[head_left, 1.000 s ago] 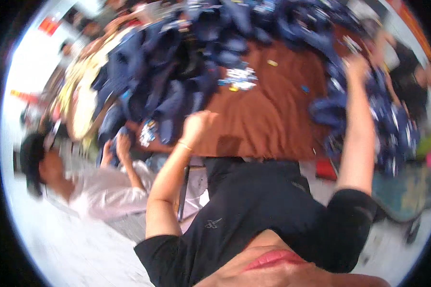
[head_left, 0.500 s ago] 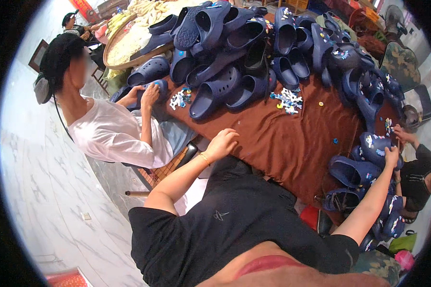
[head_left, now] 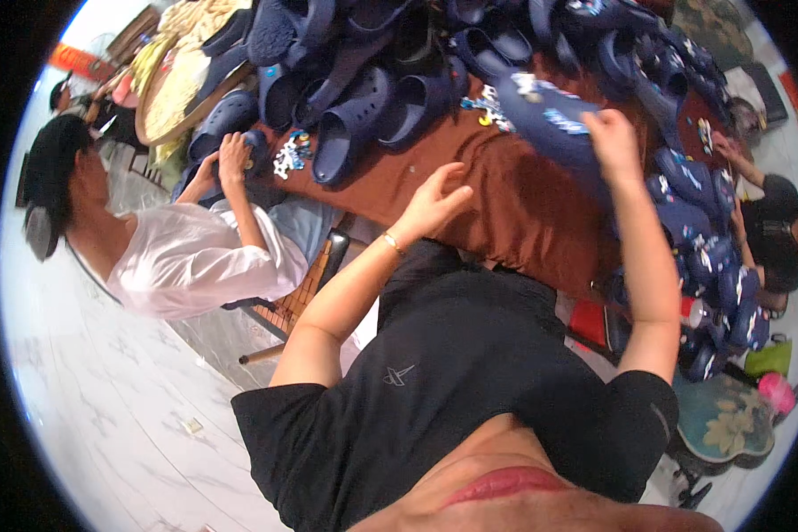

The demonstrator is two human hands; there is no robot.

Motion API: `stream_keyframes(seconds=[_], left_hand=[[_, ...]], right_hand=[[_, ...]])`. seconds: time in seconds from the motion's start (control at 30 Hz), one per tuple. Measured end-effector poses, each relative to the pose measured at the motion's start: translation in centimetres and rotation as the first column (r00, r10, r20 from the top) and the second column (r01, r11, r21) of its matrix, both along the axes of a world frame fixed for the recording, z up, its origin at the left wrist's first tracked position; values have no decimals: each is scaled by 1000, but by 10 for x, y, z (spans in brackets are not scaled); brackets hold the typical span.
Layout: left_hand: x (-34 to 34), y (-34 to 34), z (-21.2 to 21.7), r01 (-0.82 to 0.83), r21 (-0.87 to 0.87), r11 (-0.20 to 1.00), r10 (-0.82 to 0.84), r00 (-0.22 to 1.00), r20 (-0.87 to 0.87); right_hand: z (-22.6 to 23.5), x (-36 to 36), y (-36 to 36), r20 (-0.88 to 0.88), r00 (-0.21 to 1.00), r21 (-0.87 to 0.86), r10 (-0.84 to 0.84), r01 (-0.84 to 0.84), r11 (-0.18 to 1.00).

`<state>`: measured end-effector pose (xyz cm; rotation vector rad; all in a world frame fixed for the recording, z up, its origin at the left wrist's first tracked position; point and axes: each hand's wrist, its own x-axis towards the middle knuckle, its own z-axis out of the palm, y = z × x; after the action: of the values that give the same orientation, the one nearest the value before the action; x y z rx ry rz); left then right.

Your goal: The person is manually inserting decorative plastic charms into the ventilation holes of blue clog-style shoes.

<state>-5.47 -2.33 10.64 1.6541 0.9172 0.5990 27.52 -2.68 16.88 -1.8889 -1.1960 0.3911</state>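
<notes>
My right hand (head_left: 614,135) grips a navy blue clog (head_left: 550,120) dotted with small coloured charms and holds it above the brown table (head_left: 505,208). My left hand (head_left: 436,199) hovers open over the table's near edge, fingers spread, a thin bracelet on the wrist. It holds nothing. A heap of plain navy clogs (head_left: 372,71) covers the far side of the table. Small coloured charms (head_left: 290,155) lie loose near the left edge.
A person in a white top (head_left: 195,257) sits at my left, both hands on a clog (head_left: 239,146). Another person in black (head_left: 771,230) sits at the right. Decorated clogs (head_left: 718,284) are piled on the right. A round basket (head_left: 177,84) stands behind.
My right hand has lifted a decorated clog from the pile at the right up over the table. My left hand rose off the table edge and opened. The view swung.
</notes>
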Motion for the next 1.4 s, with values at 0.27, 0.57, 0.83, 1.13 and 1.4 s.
stream_keyframes(seconds=[0.27,0.57,0.83,1.13,1.4], left_hand=[[-9,-1,-31,-410,-502,762,493,869,39],[-4,-3,-66,-258,255,932,333,888,-317],[1,29,-67,-94,332,938,200,932,-301],[4,4,-42,-99,754,650,208,977,-51],[18,21,-77,344,267,900,-100,760,-642]], right_hand=[[-93,-143,-48,-414,841,-22,349,-392,920],[-156,-99,-48,-329,869,-229,368,-452,862],[-160,-127,-53,-585,710,-235,391,-610,757],[-169,-73,-13,-128,960,-108,248,-262,959],[-164,-55,47,398,900,-44,176,-173,984]])
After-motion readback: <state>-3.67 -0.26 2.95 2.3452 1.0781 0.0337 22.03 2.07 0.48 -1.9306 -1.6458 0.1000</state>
